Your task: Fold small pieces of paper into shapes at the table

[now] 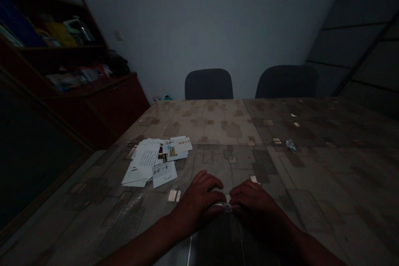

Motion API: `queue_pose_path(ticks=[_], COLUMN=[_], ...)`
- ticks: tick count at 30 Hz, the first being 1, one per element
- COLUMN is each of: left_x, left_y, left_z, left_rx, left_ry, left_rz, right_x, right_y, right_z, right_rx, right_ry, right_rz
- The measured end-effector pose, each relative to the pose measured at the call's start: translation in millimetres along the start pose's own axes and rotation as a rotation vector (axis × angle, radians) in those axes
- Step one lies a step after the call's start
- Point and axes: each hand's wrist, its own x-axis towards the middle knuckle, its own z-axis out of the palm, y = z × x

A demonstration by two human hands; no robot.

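My left hand (pixel 202 195) is closed, with thumb and fingers pinching a small whitish piece (pixel 228 206) that looks like folded paper. From the other side my right hand (pixel 252 199) grips the same piece, its fingers bent and pressed together. Both hands are close together, low over the near part of the table. Most of the piece is hidden by the fingers, and the dim light blurs its detail. Left of my hands lies a spread pile of printed cards (pixel 145 160), some with text and some with pictures.
A patterned cloth (pixel 215 131) covers the table (pixel 311 174). On its right side lies a crumpled whitish scrap (pixel 291 146). Two dark chairs (pixel 208 84) stand at the far edge, before a plain wall. A wooden shelf cabinet (pixel 115 99) with books and bags rises at the left.
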Motion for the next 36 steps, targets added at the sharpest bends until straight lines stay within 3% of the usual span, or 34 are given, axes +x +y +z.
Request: queue_pose_path(ticks=[15,36], left_x=[-3,-1], left_y=[6,9], left_z=[12.6,13.4], left_rx=[0.068,0.094], left_ry=[0.091,0.091], left_rz=[0.012,0.01], right_x=[-5,-7], right_y=[6,-9], right_z=[-1,6], right_rx=[0.049,-0.165], right_ry=[0.04,0.009], right_rz=[-0.049,0.126])
